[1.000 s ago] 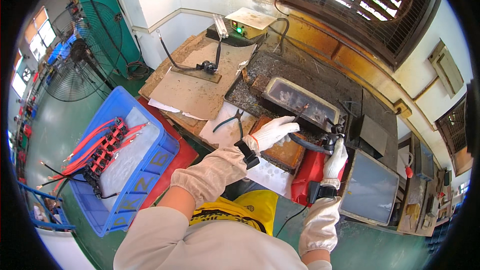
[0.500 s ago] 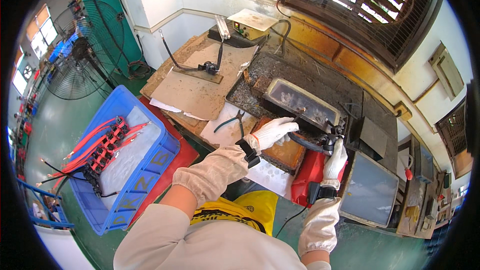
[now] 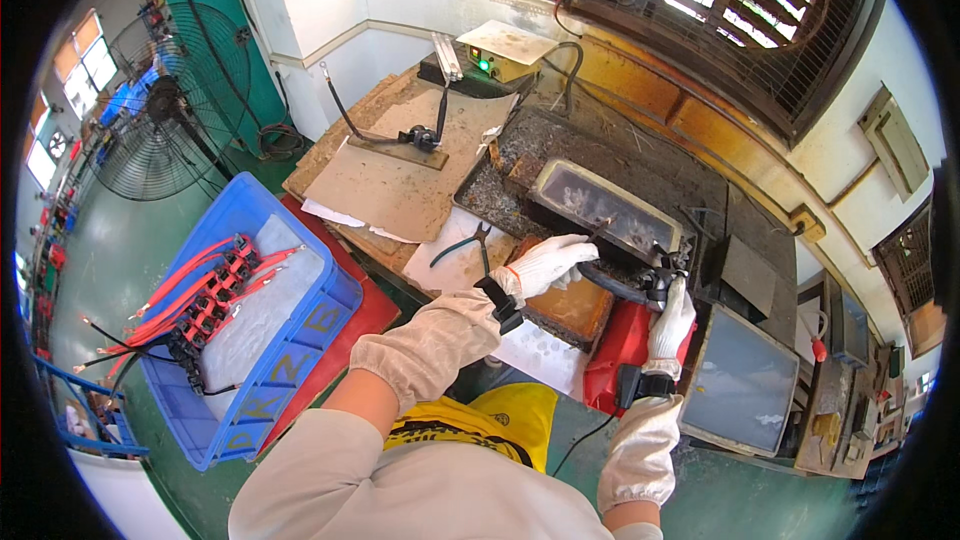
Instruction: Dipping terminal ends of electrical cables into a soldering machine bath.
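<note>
My left hand (image 3: 548, 266), in a white knit glove, is closed round one end of a thick black cable (image 3: 612, 285). My right hand (image 3: 673, 323), gloved as well, grips the black fitting (image 3: 657, 287) at the cable's other end. Both hands are at the near side of a rectangular pot (image 3: 608, 202) with a pale rim and a dull grey surface inside. The cable's tips reach up over the pot's near rim; whether they touch its contents I cannot tell. Beneath the cable lies a shallow tray (image 3: 570, 308) with a brown-orange surface.
At left, a blue crate (image 3: 325, 310) holds red and black cable assemblies (image 3: 215, 290). Pliers (image 3: 470, 240) lie on paper. Another black cable assembly (image 3: 420, 137) stands on cardboard. A control box (image 3: 500, 62) shows a green light. A red object (image 3: 622, 355) sits beside my right wrist.
A green light now shows on the control box, where none was visible before. My hands and the black cable have hardly moved.
</note>
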### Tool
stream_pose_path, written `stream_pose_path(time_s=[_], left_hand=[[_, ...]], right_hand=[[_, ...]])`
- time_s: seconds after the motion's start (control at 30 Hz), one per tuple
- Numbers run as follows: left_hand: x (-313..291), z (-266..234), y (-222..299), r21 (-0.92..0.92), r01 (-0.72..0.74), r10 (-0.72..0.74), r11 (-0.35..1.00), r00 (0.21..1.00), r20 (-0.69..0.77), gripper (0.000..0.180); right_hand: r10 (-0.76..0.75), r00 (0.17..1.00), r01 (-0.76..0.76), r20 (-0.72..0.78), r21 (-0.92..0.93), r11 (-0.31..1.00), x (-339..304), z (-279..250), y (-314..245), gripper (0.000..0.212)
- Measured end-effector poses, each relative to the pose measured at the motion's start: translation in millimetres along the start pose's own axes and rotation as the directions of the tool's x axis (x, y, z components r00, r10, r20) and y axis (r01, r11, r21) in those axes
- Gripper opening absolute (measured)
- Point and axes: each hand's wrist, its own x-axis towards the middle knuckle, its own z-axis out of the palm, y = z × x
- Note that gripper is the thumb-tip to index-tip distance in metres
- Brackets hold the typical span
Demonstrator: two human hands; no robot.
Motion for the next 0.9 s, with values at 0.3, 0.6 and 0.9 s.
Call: stream_pose_path(time_s=[0.3, 0.6, 0.9], left_hand=[[-1.1, 1.1, 2.2, -0.031, -0.005, 0.005, 1.000, 1.000, -0.007, 0.063], [0.3, 0.2, 1.1, -0.052, -0.007, 0.007, 0.999, 1.000, -0.004, 0.062], [1.6, 1.4, 1.8, -0.029, -0.009, 0.008, 1.000, 1.000, -0.015, 0.061]], right_hand=[[0.069, 0.997, -0.066, 0.027, -0.105, 0.992, -1.8, -5.1, -5.2, 0.038], [0.057, 0.998, -0.056, 0.035, -0.043, 0.998, -1.7, -2.9, -3.7, 0.038], [0.049, 0.998, -0.046, 0.032, -0.081, 0.996, -1.2, -5.1, -2.7, 0.040]])
